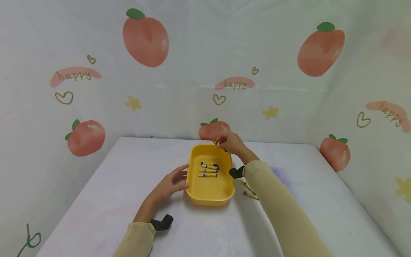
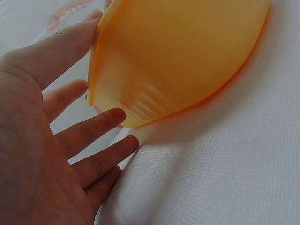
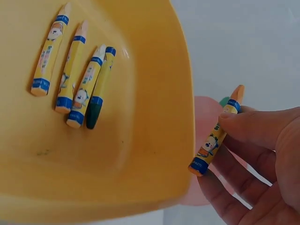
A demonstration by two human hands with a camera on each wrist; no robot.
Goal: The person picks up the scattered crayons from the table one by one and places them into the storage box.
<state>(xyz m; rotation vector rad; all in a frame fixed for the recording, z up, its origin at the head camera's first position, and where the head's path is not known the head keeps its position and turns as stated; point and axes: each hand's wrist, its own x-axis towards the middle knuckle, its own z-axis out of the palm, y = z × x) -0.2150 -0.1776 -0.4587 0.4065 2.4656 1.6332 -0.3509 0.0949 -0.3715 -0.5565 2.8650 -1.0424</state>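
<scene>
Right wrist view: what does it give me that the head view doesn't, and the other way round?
Only the right wrist view shows clear cartoon print on the held crayon and a small greenish smudge on the floor of the yellow tray.

Only the head view shows the left hand at the tray's left side, and two loose crayons on the table to the tray's right.

Both show the tray, four crayons lying inside it, and the right hand pinching another.

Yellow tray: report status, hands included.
Right hand pinching crayon at far end of tray. Left hand open at its left side. Four crayons inside; two visible outside, right sleeve partly hiding one.
</scene>
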